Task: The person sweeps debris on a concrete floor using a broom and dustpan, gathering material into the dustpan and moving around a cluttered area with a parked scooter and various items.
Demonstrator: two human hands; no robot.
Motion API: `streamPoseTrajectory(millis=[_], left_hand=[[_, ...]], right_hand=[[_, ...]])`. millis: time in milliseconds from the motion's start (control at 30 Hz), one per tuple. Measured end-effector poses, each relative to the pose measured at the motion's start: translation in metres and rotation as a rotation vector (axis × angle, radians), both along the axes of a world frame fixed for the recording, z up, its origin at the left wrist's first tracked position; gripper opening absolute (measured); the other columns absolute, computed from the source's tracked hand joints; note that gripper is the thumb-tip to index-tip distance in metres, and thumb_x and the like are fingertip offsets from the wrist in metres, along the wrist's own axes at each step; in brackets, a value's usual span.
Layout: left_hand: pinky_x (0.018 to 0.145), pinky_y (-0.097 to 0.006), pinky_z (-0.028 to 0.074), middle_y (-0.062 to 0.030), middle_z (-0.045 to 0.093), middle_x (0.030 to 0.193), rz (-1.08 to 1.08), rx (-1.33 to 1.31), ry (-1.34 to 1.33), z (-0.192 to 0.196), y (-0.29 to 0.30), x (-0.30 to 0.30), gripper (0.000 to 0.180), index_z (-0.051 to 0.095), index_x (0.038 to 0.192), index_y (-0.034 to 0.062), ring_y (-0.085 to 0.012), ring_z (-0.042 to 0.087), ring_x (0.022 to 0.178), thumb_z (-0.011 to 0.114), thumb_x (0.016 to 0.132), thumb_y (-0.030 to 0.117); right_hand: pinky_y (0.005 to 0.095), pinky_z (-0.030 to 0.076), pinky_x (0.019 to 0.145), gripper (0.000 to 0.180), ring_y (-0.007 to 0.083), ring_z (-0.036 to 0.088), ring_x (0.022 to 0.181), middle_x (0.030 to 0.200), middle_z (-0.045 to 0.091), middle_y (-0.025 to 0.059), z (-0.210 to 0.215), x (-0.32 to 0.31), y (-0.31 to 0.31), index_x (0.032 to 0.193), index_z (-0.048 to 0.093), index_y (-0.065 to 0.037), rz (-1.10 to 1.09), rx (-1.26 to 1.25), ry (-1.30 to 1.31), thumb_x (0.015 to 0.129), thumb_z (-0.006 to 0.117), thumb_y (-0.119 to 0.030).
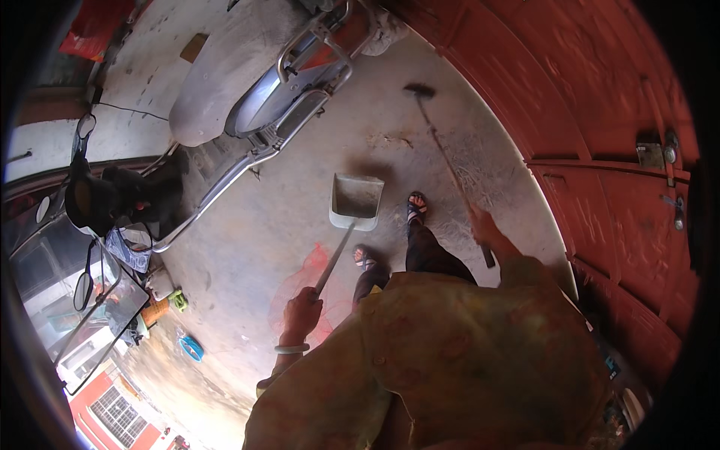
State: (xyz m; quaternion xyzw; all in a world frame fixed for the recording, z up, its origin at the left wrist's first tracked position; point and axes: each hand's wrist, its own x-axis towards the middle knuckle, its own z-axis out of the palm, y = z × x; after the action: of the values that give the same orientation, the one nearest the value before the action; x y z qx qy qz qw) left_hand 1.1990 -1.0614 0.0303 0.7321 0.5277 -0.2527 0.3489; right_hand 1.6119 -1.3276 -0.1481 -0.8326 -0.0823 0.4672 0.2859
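My left hand (302, 313), with a pale bangle at the wrist, is closed round the handle of a long-handled dustpan (343, 223). The pan is pale grey and sits ahead of my feet, its opening facing away from me; I cannot tell whether it touches the floor. In my right hand (486, 227) is the upper part of a broom (435, 133) handle, its end sticking out below my fist. The broom's dark head lies far ahead, near the red door. A sheer red net bag (304, 289) shows beside my left hand and the dustpan handle.
A motor tricycle (262, 127) with metal rails stands at the left, its mirrors and dark seat nearer me. Red metal doors (600, 150) line the right side. Small debris (391, 139) lies on the concrete floor. A blue round object (191, 348) is at the lower left.
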Motion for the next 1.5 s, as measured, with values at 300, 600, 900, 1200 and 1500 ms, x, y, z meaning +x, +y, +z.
streamPoseTrajectory(millis=[300,600,900,1200,1500], left_hand=[[0.077,-0.047,0.049,-0.0145,0.067,0.093,0.013,-0.018,-0.016,0.003,0.001,0.0,0.032,0.059,0.108,0.0108,-0.0369,0.062,0.091,0.063,0.079,0.024],[0.078,-0.046,0.049,-0.0145,0.067,0.096,0.052,-0.032,0.084,0.014,-0.006,0.032,0.032,0.059,0.108,0.011,-0.0356,0.062,0.093,0.064,0.079,0.025],[0.078,-0.047,0.049,-0.0142,0.067,0.094,0.125,-0.056,0.142,0.012,-0.025,0.077,0.034,0.059,0.109,0.0117,-0.0368,0.062,0.091,0.061,0.079,0.026],[0.075,-0.047,0.05,-0.0138,0.068,0.09,0.127,-0.061,0.097,0.021,-0.011,0.113,0.031,0.059,0.106,0.0112,-0.0367,0.063,0.087,0.064,0.078,0.024],[0.075,-0.048,0.049,-0.0143,0.068,0.09,0.166,-0.07,0.037,0.015,-0.022,0.116,0.031,0.059,0.107,0.0126,-0.0371,0.063,0.087,0.064,0.079,0.025]], right_hand=[[0.0385,0.048,0.053,0.044,0.0234,0.059,0.06,0.068,0.058,0.0146,0.074,-0.025,-0.043,0.136,0.046,-0.017,0.218,0.044,-0.145,0.092,0.051,-0.024],[0.0448,0.048,0.081,0.039,0.0375,0.061,0.093,0.103,0.062,0.0232,0.03,0.174,0.122,0.128,0.052,-0.012,0.601,0.009,-0.419,0.091,0.051,-0.023],[0.0375,0.048,0.081,0.037,0.0297,0.063,0.094,0.108,0.064,0.019,-0.038,0.357,0.152,0.127,0.053,-0.006,0.752,0.101,-0.494,0.091,0.05,-0.015],[0.036,0.048,0.082,0.04,0.0245,0.063,0.094,0.108,0.065,0.0159,-0.04,0.342,0.092,0.131,0.051,-0.011,0.573,0.01,-0.295,0.093,0.052,-0.023],[0.0322,0.044,0.044,0.039,0.0153,0.051,0.047,0.064,0.053,0.0041,0.038,0.193,0.009,0.134,0.048,-0.015,0.318,0.012,-0.173,0.095,0.047,-0.021]])
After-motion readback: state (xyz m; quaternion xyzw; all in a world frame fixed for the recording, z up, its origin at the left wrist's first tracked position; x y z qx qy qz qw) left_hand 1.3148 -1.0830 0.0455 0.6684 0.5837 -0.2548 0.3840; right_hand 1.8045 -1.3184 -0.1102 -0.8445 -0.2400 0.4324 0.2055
